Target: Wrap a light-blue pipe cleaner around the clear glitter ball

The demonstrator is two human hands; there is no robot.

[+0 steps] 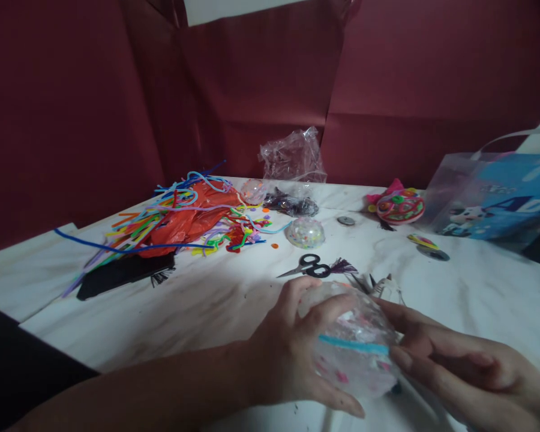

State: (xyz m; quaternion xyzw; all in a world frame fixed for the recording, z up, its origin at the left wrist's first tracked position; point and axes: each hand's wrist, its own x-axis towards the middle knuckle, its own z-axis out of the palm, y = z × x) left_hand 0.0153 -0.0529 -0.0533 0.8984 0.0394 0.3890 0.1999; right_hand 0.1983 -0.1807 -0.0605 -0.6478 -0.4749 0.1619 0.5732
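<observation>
both hands (292, 354) clasp clear ball (355, 348) holding pink bits

**White table, loads of craft bits**

The white marbled tabletop (216, 300) carries a tangled heap of coloured pipe cleaners (180, 219) over an orange plastic bag (184, 222), black-handled scissors (308, 266), a clear confetti-filled half dome (305, 233), a crumpled clear plastic wrapper (292, 157) and a blue printed gift bag (495, 195).
</observation>
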